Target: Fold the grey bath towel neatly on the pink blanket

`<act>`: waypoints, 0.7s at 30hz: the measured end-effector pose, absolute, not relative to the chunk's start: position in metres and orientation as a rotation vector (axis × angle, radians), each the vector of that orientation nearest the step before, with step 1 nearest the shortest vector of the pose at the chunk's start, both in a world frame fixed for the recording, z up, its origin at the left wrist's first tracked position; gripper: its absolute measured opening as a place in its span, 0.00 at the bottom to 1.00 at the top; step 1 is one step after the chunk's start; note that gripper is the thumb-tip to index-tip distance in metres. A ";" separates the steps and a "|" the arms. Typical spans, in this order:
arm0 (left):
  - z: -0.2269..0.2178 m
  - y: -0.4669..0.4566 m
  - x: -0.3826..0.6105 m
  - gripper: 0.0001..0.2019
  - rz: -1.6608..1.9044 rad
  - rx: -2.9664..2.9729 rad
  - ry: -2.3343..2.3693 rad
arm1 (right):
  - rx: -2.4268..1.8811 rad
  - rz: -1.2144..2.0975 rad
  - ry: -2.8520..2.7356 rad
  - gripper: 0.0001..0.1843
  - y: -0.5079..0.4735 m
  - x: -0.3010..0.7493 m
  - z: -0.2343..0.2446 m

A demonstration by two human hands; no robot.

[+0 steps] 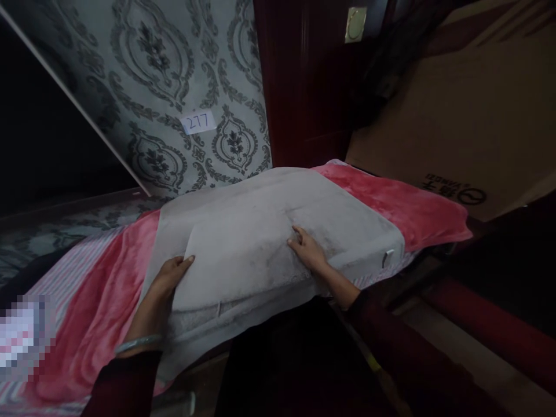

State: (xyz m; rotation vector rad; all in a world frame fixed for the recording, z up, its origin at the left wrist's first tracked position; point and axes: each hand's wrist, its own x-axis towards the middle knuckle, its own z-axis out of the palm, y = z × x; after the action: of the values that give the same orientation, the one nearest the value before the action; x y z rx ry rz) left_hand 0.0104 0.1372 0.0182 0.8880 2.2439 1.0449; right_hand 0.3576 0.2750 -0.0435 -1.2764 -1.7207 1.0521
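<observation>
A pale grey cloth (243,231), partly folded into layers, lies spread in front of me. My left hand (171,275) is at the left edge of its upper layer, thumb on top and the other fingers partly hidden; it looks pinched on that edge. On the middle of the cloth rests my right hand (309,250), thumb and forefinger apart, with faint creases and dark smudges around it. A short strap or loop (218,310) shows along the near fold. Near the right corner is a small pale tab (388,258).
Beneath the cloth lies a red-pink blanket (382,200) over a striped sheet (69,269). A large cardboard box (469,110) stands behind at right. Patterned wallpaper (234,139) bears a paper label (198,122) reading 277, beside a dark red door (304,87).
</observation>
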 end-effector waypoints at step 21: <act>0.020 0.138 0.016 0.16 0.994 0.877 2.333 | -1.292 0.821 -2.135 0.40 0.231 0.357 -0.029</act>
State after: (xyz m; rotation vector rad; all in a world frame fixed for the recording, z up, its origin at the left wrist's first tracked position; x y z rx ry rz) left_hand 0.0159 0.1380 0.0202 0.8767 2.3334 0.9944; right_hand 0.3567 0.2315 -0.0294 -1.2918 -2.1348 0.8206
